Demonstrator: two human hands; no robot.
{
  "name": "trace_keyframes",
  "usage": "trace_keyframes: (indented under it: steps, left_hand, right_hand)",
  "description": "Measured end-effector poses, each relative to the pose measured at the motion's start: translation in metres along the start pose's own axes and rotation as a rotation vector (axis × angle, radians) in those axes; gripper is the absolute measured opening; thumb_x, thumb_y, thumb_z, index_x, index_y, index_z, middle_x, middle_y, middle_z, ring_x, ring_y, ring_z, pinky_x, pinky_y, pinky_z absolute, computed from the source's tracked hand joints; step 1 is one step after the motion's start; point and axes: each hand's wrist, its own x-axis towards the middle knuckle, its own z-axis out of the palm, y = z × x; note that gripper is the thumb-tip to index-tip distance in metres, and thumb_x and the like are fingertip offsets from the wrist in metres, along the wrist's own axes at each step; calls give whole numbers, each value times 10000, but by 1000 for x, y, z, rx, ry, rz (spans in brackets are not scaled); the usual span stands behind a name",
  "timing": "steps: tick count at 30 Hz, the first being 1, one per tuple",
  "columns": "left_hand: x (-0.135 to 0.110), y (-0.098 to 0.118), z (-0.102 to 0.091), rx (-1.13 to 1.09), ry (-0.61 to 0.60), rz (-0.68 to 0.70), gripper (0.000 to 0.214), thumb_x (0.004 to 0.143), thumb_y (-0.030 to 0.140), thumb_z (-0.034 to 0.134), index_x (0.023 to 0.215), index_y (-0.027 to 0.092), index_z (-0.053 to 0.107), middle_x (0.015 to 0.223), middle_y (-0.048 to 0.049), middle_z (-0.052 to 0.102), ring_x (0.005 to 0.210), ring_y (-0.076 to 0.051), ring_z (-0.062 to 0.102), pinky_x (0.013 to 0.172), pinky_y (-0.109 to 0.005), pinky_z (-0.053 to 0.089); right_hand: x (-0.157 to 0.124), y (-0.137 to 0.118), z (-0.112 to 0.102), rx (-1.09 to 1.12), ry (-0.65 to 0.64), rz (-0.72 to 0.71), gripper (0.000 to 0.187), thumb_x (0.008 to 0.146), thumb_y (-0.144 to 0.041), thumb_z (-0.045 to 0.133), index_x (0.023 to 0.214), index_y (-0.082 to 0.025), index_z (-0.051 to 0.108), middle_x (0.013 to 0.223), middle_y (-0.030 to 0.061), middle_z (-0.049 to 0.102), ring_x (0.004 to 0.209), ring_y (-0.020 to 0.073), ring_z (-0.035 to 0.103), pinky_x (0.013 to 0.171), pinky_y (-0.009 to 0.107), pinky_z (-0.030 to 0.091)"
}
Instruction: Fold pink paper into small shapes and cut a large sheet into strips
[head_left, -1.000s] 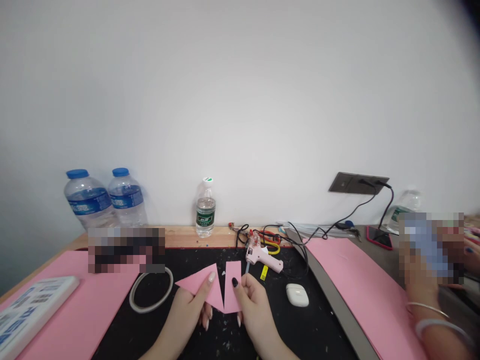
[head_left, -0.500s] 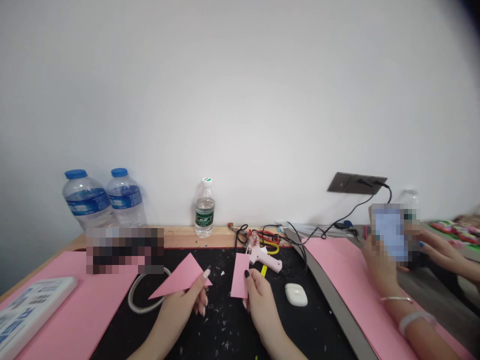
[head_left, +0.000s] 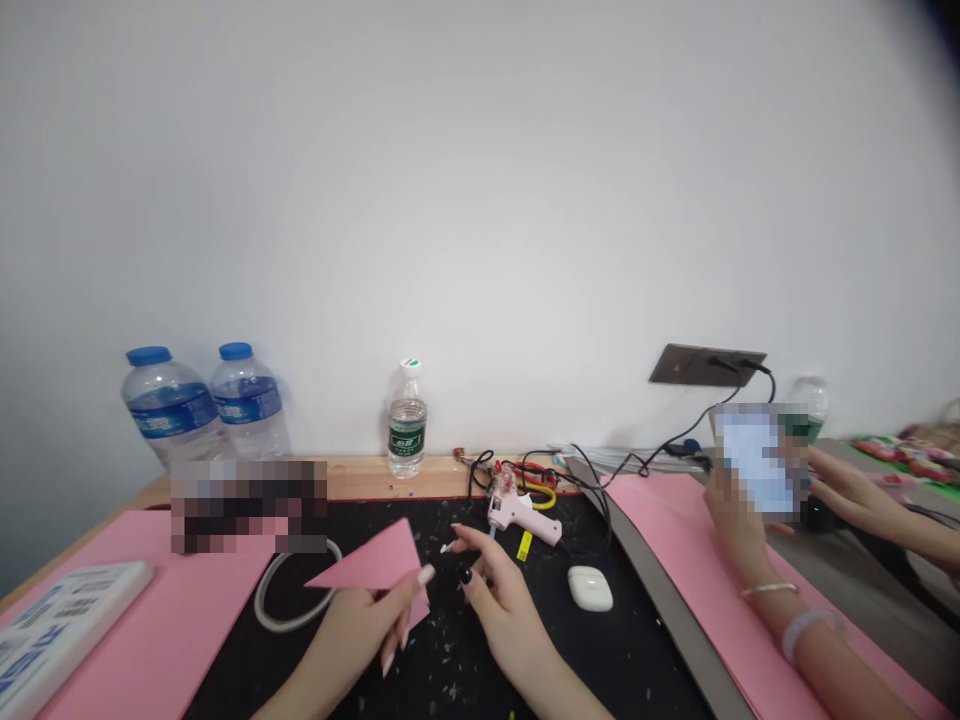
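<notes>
My left hand grips a pink foam triangle over the black cutting mat. A pink edge shows below my left fingers, and I cannot tell whether it is a second piece. My right hand holds nothing, its thumb and forefinger apart. Its fingertips are near a small white scrap on the mat. Just beyond stands a pink hot glue gun.
A clear tape roll lies left of the hands, and a white earbud case lies right. Black cables tangle behind the glue gun. Pink foam sheets flank the mat. A co-worker's hands hold a blurred phone at right. Water bottles stand along the wall.
The pink rectangle has left my right hand, which now holds nothing and has moved toward the middle of the mat. The co-worker's hands and phone have shifted left.
</notes>
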Motion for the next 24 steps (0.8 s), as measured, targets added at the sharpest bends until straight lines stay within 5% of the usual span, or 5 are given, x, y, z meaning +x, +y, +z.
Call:
trace_keyframes:
  steps: [4, 6, 14, 19, 24]
  left_hand:
    - [2, -11, 11, -26, -340, -81, 278, 661, 387, 604, 516, 165, 523, 301, 57, 480, 226, -86, 396, 259, -179, 307]
    - [3, -15, 13, -62, -381, -85, 226, 661, 336, 603, 548, 161, 516, 314, 52, 500, 234, -89, 423, 244, -171, 327]
    - [6, -19, 11, -9, -483, -56, 173, 652, 272, 600, 566, 135, 538, 349, 43, 518, 238, -77, 433, 213, -136, 287]
    - [10, -18, 7, -63, -399, 80, 219, 702, 315, 582, 590, 142, 509, 390, 64, 488, 258, -52, 406, 259, -135, 286]
    - [10, -14, 1, -97, -202, 282, 390, 695, 271, 631, 1047, 185, 486, 660, 52, 562, 396, -72, 496, 369, -169, 400]
  right_hand:
    - [0, -4, 1, 7, -80, 0, 122, 788, -236, 536, 770, -155, 625, 724, 7, 541, 612, 117, 443, 576, 221, 361]
    - [0, -4, 2, -2, -65, 26, 184, 779, -233, 550, 624, -139, 581, 629, -17, 477, 580, 106, 416, 551, 213, 335]
    - [0, 4, 6, 142, -117, 239, 284, 756, -389, 580, 636, -136, 528, 448, -68, 399, 391, 57, 327, 373, 171, 222]
    - [2, 9, 7, 236, -27, 342, 350, 728, -465, 578, 599, -168, 444, 407, -71, 436, 284, 38, 289, 290, 161, 177]
    - [2, 11, 7, 212, 79, 305, 346, 729, -426, 591, 586, -187, 385, 393, -88, 401, 304, 42, 305, 310, 158, 196]
